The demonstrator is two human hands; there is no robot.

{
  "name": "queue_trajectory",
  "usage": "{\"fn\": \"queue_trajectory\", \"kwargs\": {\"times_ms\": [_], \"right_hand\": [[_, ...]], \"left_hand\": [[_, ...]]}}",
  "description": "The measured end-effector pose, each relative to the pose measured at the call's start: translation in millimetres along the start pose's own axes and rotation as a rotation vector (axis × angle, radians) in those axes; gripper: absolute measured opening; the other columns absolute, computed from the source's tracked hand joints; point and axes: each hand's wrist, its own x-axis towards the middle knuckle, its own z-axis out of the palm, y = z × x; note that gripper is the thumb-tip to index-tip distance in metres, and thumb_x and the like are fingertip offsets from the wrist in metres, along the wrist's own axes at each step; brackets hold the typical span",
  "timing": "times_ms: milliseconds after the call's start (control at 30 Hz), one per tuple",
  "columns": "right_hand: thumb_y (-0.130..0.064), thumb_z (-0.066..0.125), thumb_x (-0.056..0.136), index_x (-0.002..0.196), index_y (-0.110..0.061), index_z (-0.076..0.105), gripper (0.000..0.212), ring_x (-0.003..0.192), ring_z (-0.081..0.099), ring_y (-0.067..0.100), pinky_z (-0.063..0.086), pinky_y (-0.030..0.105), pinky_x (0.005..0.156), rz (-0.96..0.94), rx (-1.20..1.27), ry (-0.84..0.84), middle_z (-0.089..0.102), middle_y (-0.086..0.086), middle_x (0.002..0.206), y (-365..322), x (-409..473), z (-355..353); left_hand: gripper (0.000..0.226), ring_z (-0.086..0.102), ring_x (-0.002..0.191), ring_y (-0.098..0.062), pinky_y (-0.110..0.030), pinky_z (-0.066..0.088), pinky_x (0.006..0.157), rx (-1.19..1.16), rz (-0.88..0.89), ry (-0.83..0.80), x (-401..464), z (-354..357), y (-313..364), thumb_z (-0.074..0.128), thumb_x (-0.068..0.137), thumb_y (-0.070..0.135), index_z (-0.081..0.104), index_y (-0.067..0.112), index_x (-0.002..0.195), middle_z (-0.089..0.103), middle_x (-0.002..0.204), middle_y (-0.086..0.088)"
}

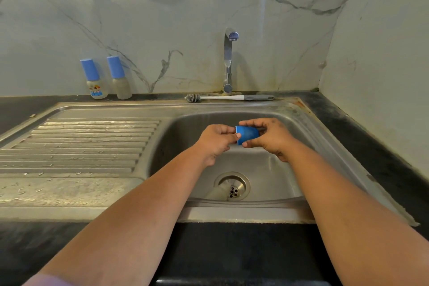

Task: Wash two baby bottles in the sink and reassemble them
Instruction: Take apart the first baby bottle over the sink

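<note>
Two hands, left hand (214,140) and right hand (270,138), hold a blue cap (247,134) with curled fingers above the sink (290,123). Two capped bottles (96,79) and a brush (228,97) sit behind the sink, well apart.

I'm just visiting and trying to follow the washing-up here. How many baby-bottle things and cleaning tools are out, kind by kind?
Capped baby bottles standing on the counter: 2, one printed and one plain
Loose blue cap, held over the sink basin by the left hand and right hand: 1
Bottle brush lying behind the sink: 1
Total: 4
</note>
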Motion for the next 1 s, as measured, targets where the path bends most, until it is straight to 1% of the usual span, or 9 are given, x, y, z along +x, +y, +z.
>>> {"fn": "queue_trajectory", "kwargs": {"times_ms": [100, 167, 233, 400, 633, 767, 833, 900, 1000], "right_hand": [[-0.001, 0.084, 0.065, 0.115, -0.026, 0.069, 0.059, 0.113, 0.058, 0.016, 0.052, 0.040, 0.098, 0.022, 0.007, -0.005, 0.065, -0.004, 0.121, -3, 0, 3], [0.001, 0.082, 0.068, 0.116, -0.025, 0.068, 0.057, 0.111, 0.059, 0.017, 0.057, 0.034, 0.087, 0.049, 0.064, -0.015, 0.063, -0.004, 0.120, -6, -1, 5], [0.003, 0.080, 0.070, 0.114, -0.026, 0.068, 0.054, 0.108, 0.060, 0.016, 0.059, 0.030, 0.077, 0.069, 0.128, -0.016, 0.062, -0.005, 0.118, -8, -2, 4], [0.006, 0.080, 0.069, 0.113, -0.021, 0.069, 0.053, 0.107, 0.061, 0.017, 0.060, 0.028, 0.075, 0.088, 0.216, -0.031, 0.064, -0.007, 0.111, -8, -2, 4], [0.000, 0.073, 0.076, 0.113, -0.016, 0.069, 0.040, 0.103, 0.067, 0.021, 0.060, 0.027, 0.074, 0.264, 0.505, -0.179, 0.066, 0.008, 0.116, -11, 1, -10], [-0.003, 0.072, 0.078, 0.111, -0.012, 0.068, 0.034, 0.098, 0.068, 0.020, 0.060, 0.025, 0.069, 0.289, 0.583, -0.172, 0.067, 0.011, 0.115, -19, 2, -7], [-0.001, 0.072, 0.079, 0.106, -0.013, 0.069, 0.030, 0.097, 0.068, 0.020, 0.060, 0.026, 0.069, 0.229, 0.581, -0.109, 0.065, 0.011, 0.118, -21, 3, -1], [-0.001, 0.074, 0.078, 0.102, -0.017, 0.070, 0.030, 0.099, 0.067, 0.020, 0.060, 0.028, 0.073, 0.135, 0.528, -0.055, 0.063, 0.011, 0.121, -21, 5, 4], [-0.011, 0.081, 0.075, 0.106, -0.027, 0.070, 0.036, 0.101, 0.063, 0.015, 0.056, 0.030, 0.085, -0.098, 0.096, 0.084, 0.063, 0.001, 0.118, -17, 6, 5]], "left_hand": [[0.017, 0.063, 0.101, -0.021, -0.027, 0.050, 0.083, 0.091, 0.011, 0.021, 3, 0, -1, 0.063, 0.093, 0.014, 0.067, 0.010, 0.110, 0.068, 0.107, -0.010], [0.013, 0.063, 0.105, -0.023, -0.032, 0.052, 0.088, 0.122, 0.014, 0.028, 6, -1, 0, 0.062, 0.094, 0.016, 0.067, 0.013, 0.106, 0.068, 0.108, -0.010], [0.013, 0.063, 0.106, -0.023, -0.029, 0.054, 0.086, 0.096, 0.019, 0.021, 8, -3, 2, 0.062, 0.094, 0.015, 0.066, 0.012, 0.106, 0.067, 0.109, -0.011], [0.008, 0.063, 0.107, -0.023, -0.025, 0.055, 0.081, 0.035, -0.002, 0.011, 9, -2, 6, 0.063, 0.093, 0.012, 0.065, 0.010, 0.100, 0.066, 0.111, -0.014], [0.019, 0.063, 0.099, -0.023, -0.024, 0.059, 0.068, -0.270, -0.134, -0.081, 8, -16, 9, 0.070, 0.086, 0.012, 0.067, 0.000, 0.101, 0.064, 0.106, -0.020], [0.024, 0.059, 0.082, -0.015, -0.025, 0.059, 0.064, -0.415, -0.206, -0.095, 9, -19, 11, 0.068, 0.088, 0.011, 0.065, 0.000, 0.109, 0.058, 0.092, -0.013], [0.024, 0.054, 0.069, -0.009, -0.027, 0.061, 0.066, -0.519, -0.255, -0.081, 13, -19, 11, 0.066, 0.089, 0.008, 0.063, 0.000, 0.112, 0.057, 0.089, -0.010], [0.020, 0.049, 0.067, -0.008, -0.029, 0.061, 0.066, -0.582, -0.294, -0.051, 15, -17, 14, 0.064, 0.090, 0.006, 0.062, 0.000, 0.109, 0.055, 0.090, -0.009], [0.017, 0.051, 0.081, -0.012, -0.029, 0.061, 0.065, -0.619, -0.302, 0.007, 17, -16, 15, 0.063, 0.090, 0.002, 0.062, -0.003, 0.107, 0.052, 0.102, -0.012]]}}
